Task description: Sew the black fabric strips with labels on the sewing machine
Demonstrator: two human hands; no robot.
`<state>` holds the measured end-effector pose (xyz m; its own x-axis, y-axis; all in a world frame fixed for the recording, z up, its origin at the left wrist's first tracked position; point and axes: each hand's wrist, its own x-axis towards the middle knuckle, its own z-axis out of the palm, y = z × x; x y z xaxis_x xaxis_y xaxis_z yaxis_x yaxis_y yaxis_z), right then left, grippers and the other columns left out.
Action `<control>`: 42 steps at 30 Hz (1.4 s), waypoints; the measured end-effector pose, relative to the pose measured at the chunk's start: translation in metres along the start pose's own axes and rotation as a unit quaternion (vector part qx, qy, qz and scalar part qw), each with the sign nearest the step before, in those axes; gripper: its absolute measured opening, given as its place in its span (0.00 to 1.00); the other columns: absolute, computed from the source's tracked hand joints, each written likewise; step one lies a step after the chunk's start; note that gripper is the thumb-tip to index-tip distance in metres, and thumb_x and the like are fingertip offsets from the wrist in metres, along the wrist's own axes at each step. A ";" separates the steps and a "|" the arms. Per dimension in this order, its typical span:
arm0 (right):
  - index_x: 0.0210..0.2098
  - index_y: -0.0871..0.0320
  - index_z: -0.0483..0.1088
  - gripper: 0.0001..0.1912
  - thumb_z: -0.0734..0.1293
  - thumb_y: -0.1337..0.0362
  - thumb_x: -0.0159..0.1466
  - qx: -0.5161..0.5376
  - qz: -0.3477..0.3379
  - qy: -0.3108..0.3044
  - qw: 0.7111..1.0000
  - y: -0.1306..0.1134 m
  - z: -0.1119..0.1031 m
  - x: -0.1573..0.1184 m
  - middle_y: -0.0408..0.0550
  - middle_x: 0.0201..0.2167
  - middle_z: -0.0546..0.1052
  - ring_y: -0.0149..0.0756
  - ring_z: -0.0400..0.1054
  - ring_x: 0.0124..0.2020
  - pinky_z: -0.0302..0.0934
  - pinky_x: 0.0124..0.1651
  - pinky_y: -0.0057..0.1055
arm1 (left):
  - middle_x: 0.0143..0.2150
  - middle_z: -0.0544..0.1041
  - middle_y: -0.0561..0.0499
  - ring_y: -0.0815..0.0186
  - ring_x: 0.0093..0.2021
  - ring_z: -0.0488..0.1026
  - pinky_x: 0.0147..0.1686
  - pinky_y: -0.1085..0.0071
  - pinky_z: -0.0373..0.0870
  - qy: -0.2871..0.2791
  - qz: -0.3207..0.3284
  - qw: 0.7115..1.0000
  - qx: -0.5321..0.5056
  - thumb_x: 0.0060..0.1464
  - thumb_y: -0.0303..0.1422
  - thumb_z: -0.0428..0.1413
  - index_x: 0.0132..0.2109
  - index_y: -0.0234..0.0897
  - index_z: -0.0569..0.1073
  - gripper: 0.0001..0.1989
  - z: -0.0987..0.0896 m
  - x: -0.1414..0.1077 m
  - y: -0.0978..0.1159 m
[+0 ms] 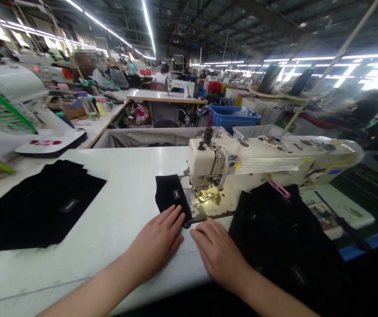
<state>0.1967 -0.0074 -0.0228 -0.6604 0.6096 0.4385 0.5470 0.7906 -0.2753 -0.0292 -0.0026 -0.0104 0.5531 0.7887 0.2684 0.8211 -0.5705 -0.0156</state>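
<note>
A small black fabric piece (168, 192) with a small label lies left of the sewing machine's (209, 163) lit needle area. My left hand (157, 240) rests flat on its near end, fingers stretched out. Close by on the right, my right hand (220, 251) is at the front edge of the metal plate (228, 207), its fingers bent and together. A dark strip shows at those fingertips; what they hold, if anything, is hidden. Black fabric (275, 237) is heaped beside my right hand, with a pink clip-like tool (279, 189) at its top.
On the white table (126, 176), a stack of black labelled pieces (43, 207) lies at the left. Behind it stands a white and green fan (13, 97). A blue crate (231, 116), other worktables and people are farther back.
</note>
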 end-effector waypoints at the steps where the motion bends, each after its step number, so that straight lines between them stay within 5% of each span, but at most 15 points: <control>1: 0.53 0.66 0.69 0.15 0.58 0.73 0.69 0.001 0.002 -0.001 1.000 0.000 0.000 0.000 0.56 0.44 0.72 0.46 0.62 0.48 0.60 0.59 0.47 | 0.65 0.69 0.38 0.50 0.64 0.68 0.58 0.55 0.72 0.004 0.006 1.000 0.004 0.64 0.34 0.51 0.62 0.32 0.71 0.21 -0.003 -0.009 0.005; 5: 0.52 0.66 0.69 0.15 0.58 0.73 0.69 0.000 0.000 0.005 1.000 0.000 0.001 -0.001 0.56 0.44 0.73 0.45 0.63 0.49 0.59 0.62 0.47 | 0.65 0.70 0.39 0.51 0.63 0.68 0.57 0.56 0.72 0.007 0.018 1.000 0.012 0.64 0.34 0.51 0.62 0.33 0.71 0.22 -0.011 -0.029 0.016; 11: 0.59 0.64 0.67 0.21 0.59 0.74 0.68 -0.008 0.006 -0.003 1.000 -0.001 -0.001 -0.001 0.57 0.47 0.73 0.46 0.63 0.50 0.60 0.61 0.50 | 0.59 0.76 0.40 0.52 0.56 0.74 0.53 0.57 0.74 0.003 -0.007 0.999 -0.046 0.66 0.38 0.49 0.58 0.35 0.74 0.20 -0.019 -0.018 0.009; 18: 0.58 0.62 0.67 0.20 0.59 0.74 0.68 0.006 0.017 -0.023 1.000 0.000 -0.002 0.001 0.56 0.47 0.71 0.46 0.61 0.49 0.60 0.59 0.50 | 0.41 0.76 0.36 0.46 0.43 0.75 0.40 0.53 0.74 -0.010 -0.286 0.957 0.043 0.64 0.45 0.48 0.45 0.31 0.75 0.21 -0.033 0.014 -0.039; 21: 0.57 0.62 0.68 0.20 0.59 0.74 0.67 0.006 0.015 -0.028 0.999 0.001 -0.003 0.001 0.56 0.46 0.71 0.47 0.61 0.48 0.61 0.57 0.49 | 0.38 0.73 0.39 0.47 0.39 0.74 0.37 0.54 0.72 -0.027 -0.325 0.945 0.000 0.59 0.47 0.53 0.37 0.34 0.73 0.18 -0.026 0.025 -0.056; 24: 0.56 0.61 0.69 0.19 0.59 0.74 0.67 0.019 0.024 -0.033 0.999 0.001 -0.004 0.001 0.56 0.45 0.72 0.46 0.62 0.47 0.63 0.56 0.49 | 0.33 0.72 0.47 0.55 0.36 0.73 0.39 0.59 0.71 0.033 -0.334 0.930 -0.153 0.54 0.41 0.58 0.30 0.39 0.69 0.11 -0.019 0.033 -0.059; 26: 0.56 0.61 0.69 0.19 0.58 0.74 0.68 0.061 0.037 -0.013 0.997 0.001 -0.004 0.000 0.57 0.48 0.72 0.46 0.63 0.50 0.63 0.57 0.48 | 0.29 0.72 0.51 0.59 0.33 0.72 0.37 0.64 0.71 0.083 -0.381 0.869 -0.306 0.51 0.40 0.60 0.29 0.39 0.68 0.11 -0.021 0.036 -0.052; 29: 0.59 0.59 0.66 0.19 0.58 0.70 0.70 0.205 0.123 0.064 0.969 -0.001 -0.002 0.003 0.58 0.56 0.71 0.45 0.64 0.57 0.62 0.61 0.48 | 0.31 0.77 0.50 0.63 0.31 0.74 0.33 0.69 0.72 0.111 -0.460 0.671 -0.571 0.47 0.40 0.65 0.34 0.37 0.71 0.14 -0.033 0.036 -0.031; 31: 0.61 0.56 0.63 0.21 0.62 0.65 0.69 0.346 0.226 0.097 0.905 -0.003 0.001 0.008 0.57 0.58 0.71 0.44 0.67 0.58 0.64 0.60 0.46 | 0.34 0.79 0.49 0.65 0.31 0.75 0.33 0.71 0.74 0.112 -0.475 0.556 -0.673 0.47 0.35 0.66 0.37 0.36 0.73 0.13 -0.041 0.033 -0.013; 32: 0.61 0.56 0.63 0.23 0.65 0.62 0.68 0.415 0.275 0.095 0.862 -0.004 0.001 0.010 0.57 0.57 0.72 0.44 0.69 0.57 0.66 0.59 0.45 | 0.34 0.79 0.49 0.66 0.31 0.76 0.33 0.72 0.75 0.117 -0.481 0.522 -0.694 0.47 0.32 0.66 0.37 0.35 0.73 0.11 -0.045 0.032 -0.005; 35: 0.56 0.58 0.67 0.25 0.70 0.57 0.62 0.557 0.367 0.030 0.745 -0.008 0.000 0.018 0.52 0.43 0.79 0.42 0.76 0.45 0.72 0.47 0.39 | 0.33 0.80 0.50 0.68 0.30 0.77 0.33 0.74 0.76 0.145 -0.497 0.471 -0.715 0.51 0.26 0.63 0.38 0.35 0.75 0.06 -0.049 0.026 0.011; 37: 0.50 0.59 0.71 0.22 0.71 0.56 0.59 0.599 0.391 -0.016 0.699 -0.010 -0.003 0.019 0.45 0.31 0.78 0.38 0.76 0.32 0.72 0.35 0.34 | 0.34 0.80 0.50 0.68 0.29 0.77 0.32 0.75 0.77 0.143 -0.488 0.455 -0.731 0.53 0.25 0.60 0.40 0.35 0.76 0.06 -0.048 0.023 0.011; 39: 0.47 0.60 0.72 0.22 0.72 0.54 0.57 0.618 0.398 -0.046 0.676 -0.012 -0.006 0.017 0.42 0.26 0.75 0.34 0.73 0.23 0.68 0.27 0.30 | 0.34 0.81 0.50 0.66 0.29 0.77 0.30 0.73 0.77 0.130 -0.478 0.453 -0.741 0.54 0.27 0.59 0.43 0.36 0.76 0.08 -0.047 0.020 0.002; 42: 0.43 0.61 0.73 0.20 0.72 0.55 0.56 0.614 0.395 -0.078 0.679 -0.015 -0.012 0.013 0.42 0.24 0.76 0.31 0.71 0.22 0.66 0.25 0.27 | 0.36 0.83 0.47 0.62 0.33 0.80 0.33 0.69 0.78 0.072 -0.480 0.467 -0.739 0.54 0.33 0.61 0.48 0.36 0.77 0.13 -0.048 0.017 -0.022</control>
<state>0.1860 -0.0122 -0.0031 -0.5090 0.7947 -0.3307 -0.0160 -0.3928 -0.9195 -0.0443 0.0125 0.0410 -0.0726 0.8809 -0.4677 -0.3727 0.4110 0.8320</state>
